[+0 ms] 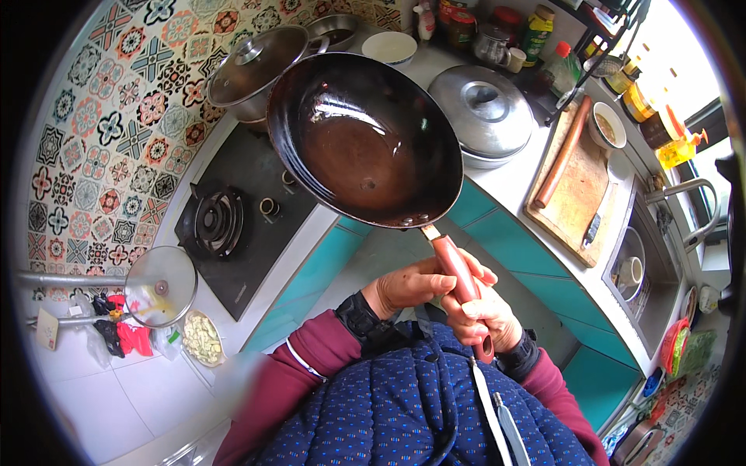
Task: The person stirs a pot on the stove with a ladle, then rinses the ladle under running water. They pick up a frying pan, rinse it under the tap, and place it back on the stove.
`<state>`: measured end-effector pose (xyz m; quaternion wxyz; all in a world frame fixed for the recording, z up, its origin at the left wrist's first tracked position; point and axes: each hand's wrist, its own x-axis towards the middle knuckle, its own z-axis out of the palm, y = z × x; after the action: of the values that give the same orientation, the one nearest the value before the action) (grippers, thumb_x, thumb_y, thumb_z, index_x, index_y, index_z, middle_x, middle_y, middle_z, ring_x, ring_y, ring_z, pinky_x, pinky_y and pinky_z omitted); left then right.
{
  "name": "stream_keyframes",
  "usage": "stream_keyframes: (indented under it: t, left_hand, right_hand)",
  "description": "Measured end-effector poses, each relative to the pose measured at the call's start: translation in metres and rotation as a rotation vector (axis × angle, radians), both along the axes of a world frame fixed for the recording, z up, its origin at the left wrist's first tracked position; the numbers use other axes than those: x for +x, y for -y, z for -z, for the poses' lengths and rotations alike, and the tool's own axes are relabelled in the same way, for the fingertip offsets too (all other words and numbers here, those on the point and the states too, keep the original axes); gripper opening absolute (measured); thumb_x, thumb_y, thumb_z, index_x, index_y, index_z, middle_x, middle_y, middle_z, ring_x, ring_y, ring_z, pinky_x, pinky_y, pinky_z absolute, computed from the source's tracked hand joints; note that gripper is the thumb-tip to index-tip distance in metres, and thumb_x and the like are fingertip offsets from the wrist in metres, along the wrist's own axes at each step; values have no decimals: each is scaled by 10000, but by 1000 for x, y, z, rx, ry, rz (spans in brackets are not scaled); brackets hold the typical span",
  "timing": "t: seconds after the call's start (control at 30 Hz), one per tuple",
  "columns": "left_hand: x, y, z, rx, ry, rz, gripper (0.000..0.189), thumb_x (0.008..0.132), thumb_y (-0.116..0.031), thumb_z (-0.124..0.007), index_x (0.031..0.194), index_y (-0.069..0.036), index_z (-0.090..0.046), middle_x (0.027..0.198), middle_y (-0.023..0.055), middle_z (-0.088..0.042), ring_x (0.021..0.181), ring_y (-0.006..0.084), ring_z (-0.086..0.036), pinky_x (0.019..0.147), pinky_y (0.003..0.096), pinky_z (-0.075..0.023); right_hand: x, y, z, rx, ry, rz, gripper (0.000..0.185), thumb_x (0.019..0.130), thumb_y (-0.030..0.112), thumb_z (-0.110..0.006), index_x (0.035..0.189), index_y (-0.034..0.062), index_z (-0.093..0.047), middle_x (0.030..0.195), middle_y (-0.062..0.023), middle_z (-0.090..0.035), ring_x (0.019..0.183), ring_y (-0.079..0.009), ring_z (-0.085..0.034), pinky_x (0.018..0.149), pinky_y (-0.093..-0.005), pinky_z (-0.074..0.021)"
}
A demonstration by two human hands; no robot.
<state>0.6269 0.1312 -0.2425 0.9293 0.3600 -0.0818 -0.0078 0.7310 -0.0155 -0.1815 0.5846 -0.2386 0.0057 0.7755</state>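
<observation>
A dark frying pan (pixel 361 151) with a shiny, brownish inner bottom is held up in front of me, tilted so its inside faces me. Both hands grip its reddish-brown handle (pixel 456 269). My left hand (pixel 408 285) wraps the upper part, near the metal neck. Lower down, close to the hanging hole, my right hand (pixel 486 314) closes around the same handle. Behind and left of the pan lies a black gas hob (pixel 250 175) with a burner (pixel 215 218) showing; the pan hides part of the hob.
A lidded steel pot (pixel 256 76) stands behind the pan's left side. Another pot's domed lid (pixel 484 110) is close to its right rim. Farther right are a cutting board (pixel 574 192) with a rolling pin (pixel 564 151), and a sink (pixel 658 303). A bowl of chopped food (pixel 202 338) sits at left.
</observation>
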Motion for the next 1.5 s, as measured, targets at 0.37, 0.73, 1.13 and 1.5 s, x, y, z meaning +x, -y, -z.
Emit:
stream_keyframes:
  t: [0.37,0.73,1.13,1.5]
  left_hand:
    - [27,6,-15,78,-30,21,429,861,-332,-673,1132,-21,-556,1176,160,-581,1126,254,-538,1021,391,-383]
    - [2,14,-11,64,-178,-86,545,785,-351,-741,1146,11,-552,1207,231,-571,1187,333,-518,1042,437,-367]
    - [47,25,-19,57,-56,-130,541,738,-413,-761,1082,-34,-586,1076,120,-622,1150,341,-539,1069,532,-336]
    - [95,43,-41,-7,30,184,569,803,-426,-708,1138,13,-570,1158,176,-593,1222,351,-494,1059,462,-356]
  right_hand:
    - [22,18,5,55,-61,3,340,814,161,-735,1021,49,-490,702,-23,-476,447,-63,-402,430,-208,-363]
    - [22,9,17,100,-252,-146,242,872,106,-673,1019,28,-498,666,-16,-474,465,-80,-448,442,-219,-390]
    - [54,12,0,160,-81,-213,247,891,192,-677,934,40,-487,590,14,-435,458,-73,-429,468,-216,-370]
    - [60,56,-26,227,-10,142,269,849,182,-704,909,9,-506,546,-15,-437,413,-83,-416,401,-213,-336]
